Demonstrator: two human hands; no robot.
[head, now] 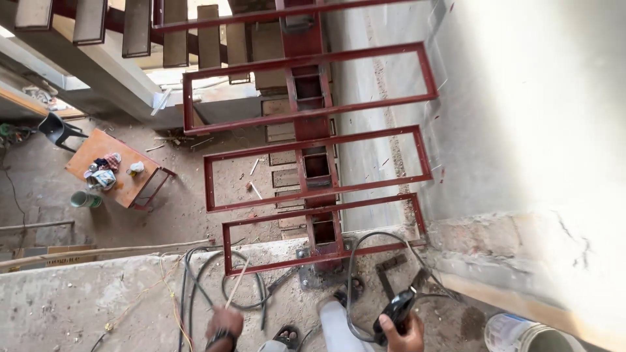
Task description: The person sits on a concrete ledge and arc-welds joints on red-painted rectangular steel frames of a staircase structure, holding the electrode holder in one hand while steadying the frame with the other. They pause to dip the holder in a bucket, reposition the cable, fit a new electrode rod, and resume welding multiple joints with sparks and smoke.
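Closest to me, down at 6 o'clock, are my two hands. My right hand (401,334) has its fingers wrapped tight round the black electrode holder (396,311), with its cable (352,280) looping up and back round toward the frame. My left hand (223,324) is pinched shut on a thin welding rod (236,283) that angles up toward 1 o'clock. There's a dark band on that wrist, and sandalled feet just poke in at the bottom edge.

So, my read: I'm at the loading step, rod in one hand, holder in the other, the two well apart. Next move, I'd guess, means bringing the rod's bare end into the holder's clamp and squeezing it open, then leaning out to the frame.

Going outward: the red steel stair frame (313,169) starts at 12 o'clock right off the concrete ledge (78,293), and drops away. More cables (195,280) lie coiled at 10. White bucket (521,334) at 4. Far below at 10 o'clock, an orange table (107,179) with rags on it.
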